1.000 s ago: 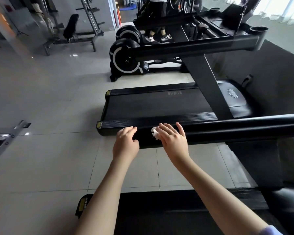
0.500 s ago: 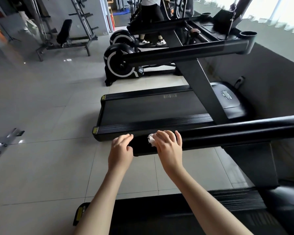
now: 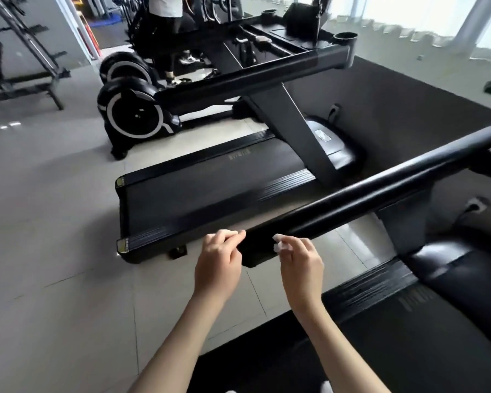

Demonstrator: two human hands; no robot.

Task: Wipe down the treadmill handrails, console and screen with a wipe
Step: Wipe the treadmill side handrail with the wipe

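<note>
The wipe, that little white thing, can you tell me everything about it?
The wipe is small, white and scrunched into a wad. It looks like soft tissue or cloth. The right hand pinches it at the fingertips, right by the blunt near end of the black handrail. Most of it is hidden by the fingers.

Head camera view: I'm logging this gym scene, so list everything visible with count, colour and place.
handrail: one, black, running from the right edge down to the hands
wipe: one, white, at the handrail's near end, in the right hand
neighbouring treadmill: one, black, centre, on the tiled floor
exercise bikes: two, black with white rings, behind it
bench: one, black, upper left
person: one, white top, top centre
left hand: one, curled, beside the handrail end
right hand: one, fingers pinching the wipe
</note>
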